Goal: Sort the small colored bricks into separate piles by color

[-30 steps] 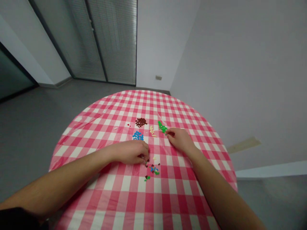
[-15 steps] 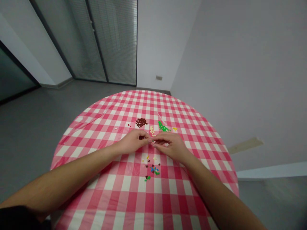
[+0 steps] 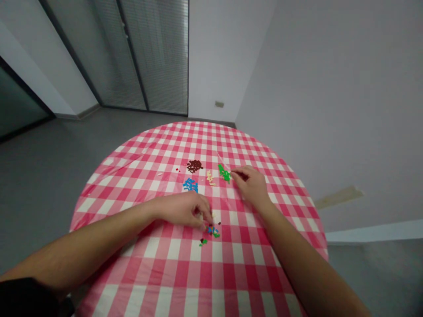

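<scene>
My left hand (image 3: 189,209) is over a small mixed heap of blue, green and brown plastic pieces (image 3: 214,232), its thumb and fingers curved down with a gap between the tips. At the right edge of a pile of green pieces (image 3: 224,171), my right hand (image 3: 254,185) pinches thumb and forefinger together. Whatever lies in that pinch is too small to make out. Beyond my left hand is a pile of blue pieces (image 3: 190,185), partly covered by the hand. Cream pieces (image 3: 209,178) lie between the blue and green piles.
A dark brown pile (image 3: 194,166) sits farther back, with a red piece (image 3: 177,169) to its left. The round table wears a red-and-white checked cloth (image 3: 158,273). Behind it stand a glass partition (image 3: 155,57) and a pale wall (image 3: 317,88).
My hands have come apart. The left has moved down toward me to the mixed heap, uncovering the blue pile. The right has moved away and right, to the green pile.
</scene>
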A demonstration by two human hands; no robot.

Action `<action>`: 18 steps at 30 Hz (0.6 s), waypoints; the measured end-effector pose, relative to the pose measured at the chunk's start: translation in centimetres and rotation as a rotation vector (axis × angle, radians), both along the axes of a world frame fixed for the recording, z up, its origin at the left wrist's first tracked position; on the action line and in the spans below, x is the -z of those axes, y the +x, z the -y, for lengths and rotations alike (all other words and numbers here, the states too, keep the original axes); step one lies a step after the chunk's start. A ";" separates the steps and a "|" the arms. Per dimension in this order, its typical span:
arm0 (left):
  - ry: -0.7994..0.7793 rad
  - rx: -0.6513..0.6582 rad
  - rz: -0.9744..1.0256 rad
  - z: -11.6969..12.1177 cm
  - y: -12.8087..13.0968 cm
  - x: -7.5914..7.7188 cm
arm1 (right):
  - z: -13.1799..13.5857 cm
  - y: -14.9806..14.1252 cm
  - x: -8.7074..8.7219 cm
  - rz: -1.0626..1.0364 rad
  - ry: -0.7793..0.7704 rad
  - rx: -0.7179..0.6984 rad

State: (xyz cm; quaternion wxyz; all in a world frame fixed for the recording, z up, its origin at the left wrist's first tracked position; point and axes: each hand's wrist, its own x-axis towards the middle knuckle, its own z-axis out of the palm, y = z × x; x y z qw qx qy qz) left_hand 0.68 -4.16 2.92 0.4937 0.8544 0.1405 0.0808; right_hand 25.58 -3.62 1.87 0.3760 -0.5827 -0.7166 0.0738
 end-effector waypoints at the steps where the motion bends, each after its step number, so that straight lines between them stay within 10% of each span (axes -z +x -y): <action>1: 0.034 0.098 0.001 0.4 0.0 -0.1 | -0.4 0.5 0.3 0.017 -0.009 0.032; 5: 0.161 0.260 -0.018 1.5 0.4 0.0 | -0.9 0.7 1.1 0.061 -0.074 0.015; 18: 0.230 0.220 0.040 1.8 1.2 0.4 | -0.1 -0.3 0.7 0.038 -0.049 -0.039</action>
